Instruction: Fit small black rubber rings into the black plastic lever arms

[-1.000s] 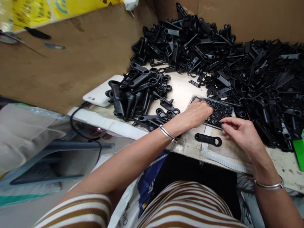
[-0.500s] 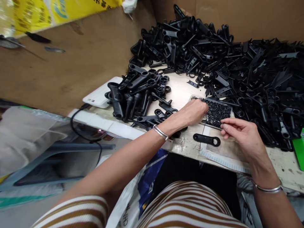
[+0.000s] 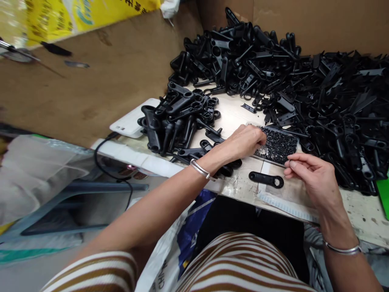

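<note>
My left hand [image 3: 246,141] reaches over the left side of a clear shallow box [image 3: 273,163] filled with small black pieces [image 3: 278,145]. Its fingers are bent together and point down at the pieces; the fingertips are hidden. By the box's near right corner is my right hand [image 3: 313,172], thumb and index finger pinched together. Whatever lies in that pinch is too small to make out. One flat black part [image 3: 266,179] with a ring-shaped end rests on the table just in front of the box, apart from both hands.
Black plastic parts [image 3: 331,97] form a large heap at the back and right. A smaller pile [image 3: 179,117] lies left of the box, beside a white flat device [image 3: 130,119] with a black cable [image 3: 97,156]. Cardboard walls [image 3: 121,61] border the table; something green [image 3: 383,194] shows at far right.
The whole view has shifted slightly. My left hand stays over the box and my right hand keeps its pinch near the box's corner; the flat black part lies where it was.
</note>
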The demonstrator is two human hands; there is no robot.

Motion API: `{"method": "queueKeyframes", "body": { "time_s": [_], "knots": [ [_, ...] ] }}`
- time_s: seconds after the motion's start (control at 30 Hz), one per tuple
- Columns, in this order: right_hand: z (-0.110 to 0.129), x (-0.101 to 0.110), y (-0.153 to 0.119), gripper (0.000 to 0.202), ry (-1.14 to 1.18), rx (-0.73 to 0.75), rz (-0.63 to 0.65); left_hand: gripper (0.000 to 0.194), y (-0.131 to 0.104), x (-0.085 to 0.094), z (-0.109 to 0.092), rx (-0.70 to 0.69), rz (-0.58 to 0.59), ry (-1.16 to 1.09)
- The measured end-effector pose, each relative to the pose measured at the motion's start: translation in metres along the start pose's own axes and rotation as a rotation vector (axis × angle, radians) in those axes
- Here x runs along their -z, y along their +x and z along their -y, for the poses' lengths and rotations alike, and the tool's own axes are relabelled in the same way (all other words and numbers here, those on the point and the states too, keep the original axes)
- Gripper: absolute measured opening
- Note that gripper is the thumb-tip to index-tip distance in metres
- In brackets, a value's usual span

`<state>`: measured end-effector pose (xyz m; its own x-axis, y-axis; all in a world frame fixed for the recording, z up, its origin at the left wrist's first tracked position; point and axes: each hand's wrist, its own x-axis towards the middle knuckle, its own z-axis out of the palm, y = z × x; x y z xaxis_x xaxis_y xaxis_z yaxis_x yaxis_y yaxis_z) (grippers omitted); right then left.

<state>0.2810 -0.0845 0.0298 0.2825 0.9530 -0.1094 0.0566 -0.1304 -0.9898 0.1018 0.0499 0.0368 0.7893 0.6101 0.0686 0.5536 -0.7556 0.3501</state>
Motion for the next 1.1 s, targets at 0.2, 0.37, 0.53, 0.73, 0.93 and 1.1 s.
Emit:
{"method": "queueKeyframes", "body": {
  "time_s": [0.2, 0.37, 0.53, 0.73, 0.93, 1.1],
  "knots": [
    [-0.001, -0.001, -0.007, 0.026, 0.005, -0.043, 0.003, 0.025, 0.007, -0.003, -0.016, -0.035, 0.142, 0.179],
    [0.000, 0.004, -0.012, 0.018, -0.096, 0.005, -0.002, 0.026, 0.007, -0.010, -0.016, -0.075, 0.096, 0.212],
    [-0.004, 0.011, -0.013, 0.012, -0.157, 0.095, -0.035, 0.022, -0.001, -0.006, -0.013, -0.003, -0.030, -0.008],
    [-0.009, 0.004, -0.016, 0.017, 0.069, 0.042, -0.019, 0.004, -0.025, -0.004, -0.033, 0.273, -0.240, -0.967],
    [-0.008, -0.008, -0.026, 0.015, 0.138, 0.070, 0.023, 0.025, -0.047, -0.023, -0.059, 0.347, -0.224, -1.596],
    [-0.008, -0.008, -0.033, 0.011, 0.040, 0.176, 0.027, 0.033, -0.054, -0.028, -0.063, 0.306, -0.099, -1.739]
  ]
}}
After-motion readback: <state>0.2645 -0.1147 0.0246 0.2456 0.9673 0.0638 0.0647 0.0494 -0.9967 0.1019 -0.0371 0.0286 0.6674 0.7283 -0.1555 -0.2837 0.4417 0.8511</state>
